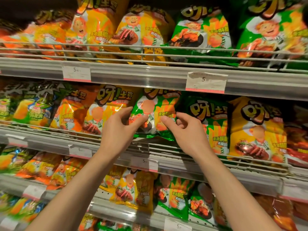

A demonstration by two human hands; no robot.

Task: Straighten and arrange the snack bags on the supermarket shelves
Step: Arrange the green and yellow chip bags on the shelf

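1. Wire-fronted shelves (150, 80) packed with snack bags; white price tags (206, 82) clipped along the rails.
2. Middle shelf (166, 147): yellow bag (108, 110) on the left, green snack bag (155, 114) centred, second green bag (210, 120) and yellow bag (256, 129) to the right.
3. Centre green snack bag stands tilted, bottom edge over the wire rail.
4. Left hand (120, 129): fingers loosely curled, thumb and fingertips on the bag's left side.
5. Right hand (185, 129): fingers curled, thumb on the bag's front; whether it pinches, cannot tell.
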